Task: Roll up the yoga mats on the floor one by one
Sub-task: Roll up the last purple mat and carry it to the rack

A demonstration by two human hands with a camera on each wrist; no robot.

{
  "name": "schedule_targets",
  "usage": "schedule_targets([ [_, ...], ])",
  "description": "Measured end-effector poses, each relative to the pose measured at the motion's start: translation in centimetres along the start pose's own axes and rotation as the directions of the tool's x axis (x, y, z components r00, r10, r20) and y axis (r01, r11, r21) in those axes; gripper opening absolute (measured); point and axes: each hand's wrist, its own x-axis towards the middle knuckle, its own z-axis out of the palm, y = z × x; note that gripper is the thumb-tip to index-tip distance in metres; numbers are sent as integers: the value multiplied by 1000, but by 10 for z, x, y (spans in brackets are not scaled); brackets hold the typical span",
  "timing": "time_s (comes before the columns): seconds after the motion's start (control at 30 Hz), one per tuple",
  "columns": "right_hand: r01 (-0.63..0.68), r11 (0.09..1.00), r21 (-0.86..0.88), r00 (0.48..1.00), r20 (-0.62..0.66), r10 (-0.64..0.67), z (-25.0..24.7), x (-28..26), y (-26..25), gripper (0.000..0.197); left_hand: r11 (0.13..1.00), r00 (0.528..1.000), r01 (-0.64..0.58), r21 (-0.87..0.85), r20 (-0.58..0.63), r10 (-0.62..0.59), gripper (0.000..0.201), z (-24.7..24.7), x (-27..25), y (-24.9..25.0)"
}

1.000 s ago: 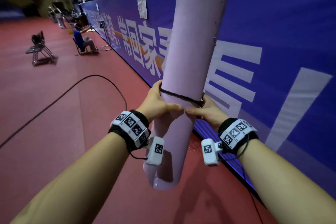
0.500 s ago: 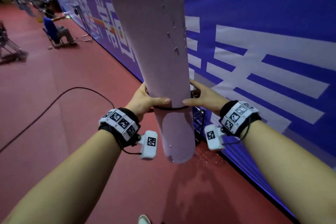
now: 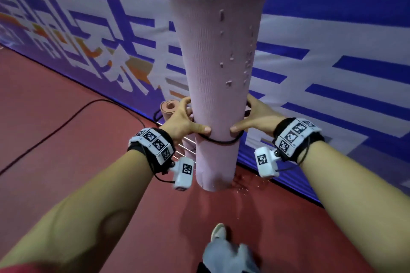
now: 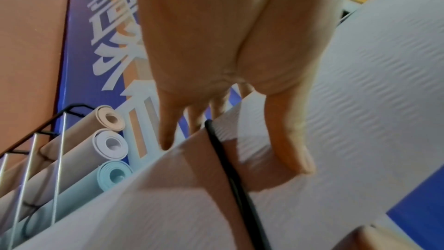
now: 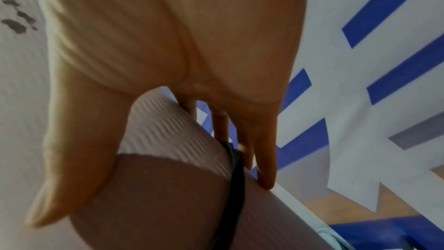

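Observation:
A rolled lilac yoga mat stands upright in the air in front of the blue banner. A black elastic band circles its lower third. My left hand grips the roll from the left, thumb on the front just above the band, fingers round the back. My right hand grips it from the right in the same way. The left wrist view shows the band running under my fingers across the ribbed mat. From the right wrist, the band sits beside my fingertips. The roll's lower end hangs above the red floor.
A wire rack at the foot of the banner holds rolled mats: beige, white and teal. A brown roll shows behind my left hand. A black cable crosses the floor. My shoe is below.
The roll has gone from leaning right to upright, and the view has swung toward the banner and the rack. Both hands keep their hold at the band.

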Motion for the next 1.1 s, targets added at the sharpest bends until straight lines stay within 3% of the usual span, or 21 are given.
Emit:
schedule_targets([
  [0.13, -39, 999, 10, 990, -136, 40, 1, 57, 36, 84, 989, 991, 116, 87, 62, -122, 67, -11, 76, -19],
  [0.2, -80, 996, 32, 981, -173, 84, 6, 87, 52, 92, 975, 975, 215, 51, 52, -217, 68, -12, 110, -31],
  [0.37, -214, 977, 2, 935, -289, 205, 21, 146, 78, 118, 965, 966, 255, -64, -23, -256, 72, -16, 186, -60],
  [0.43, -282, 959, -30, 915, -310, 259, 21, 167, 95, 127, 948, 948, 317, -39, 34, -316, 66, -18, 209, -65],
  [0.53, -344, 939, -9, 874, -368, 316, 24, 180, 101, 112, 905, 895, 425, 15, 142, -423, 64, -23, 238, -77],
  [0.63, -351, 935, 54, 852, -396, 343, 23, 194, 109, 95, 876, 867, 482, -15, 149, -475, 68, -29, 268, -87],
  [0.83, -376, 922, 91, 763, -534, 364, 44, 223, 100, 95, 865, 838, 502, -6, 250, -484, 69, -57, 318, -81],
  [1.1, -390, 899, 200, 617, -667, 416, 86, 248, 95, 91, 921, 810, 369, 122, 444, -383, 74, -92, 360, -90],
])
